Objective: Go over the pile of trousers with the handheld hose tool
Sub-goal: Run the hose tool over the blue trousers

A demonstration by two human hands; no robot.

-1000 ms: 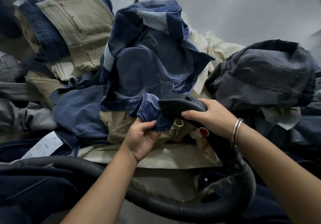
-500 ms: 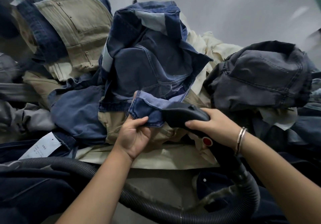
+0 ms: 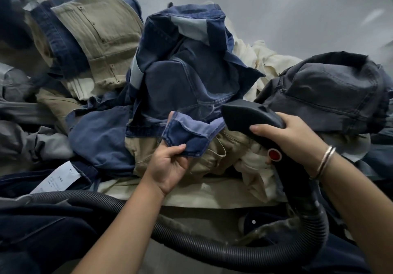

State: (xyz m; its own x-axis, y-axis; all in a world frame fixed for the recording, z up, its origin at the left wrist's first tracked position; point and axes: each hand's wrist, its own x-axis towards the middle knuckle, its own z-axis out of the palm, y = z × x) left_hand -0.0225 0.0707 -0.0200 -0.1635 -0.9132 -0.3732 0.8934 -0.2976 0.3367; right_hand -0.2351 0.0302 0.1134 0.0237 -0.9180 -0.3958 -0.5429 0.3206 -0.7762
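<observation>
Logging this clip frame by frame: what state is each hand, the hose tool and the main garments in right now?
left hand: pinches the folded blue denim edge
right hand: grips the hose tool by its handle
hose tool: head lies against the blue trousers
hose: looped in front of the pile
blue trousers: crumpled on top
grey trousers: bunched, untouched
paper tag: lying flat

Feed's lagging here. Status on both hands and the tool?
Left hand pinching blue denim flap. Right hand gripping hose tool, head beside the flap. Hose looped below; nothing blocking.
</observation>
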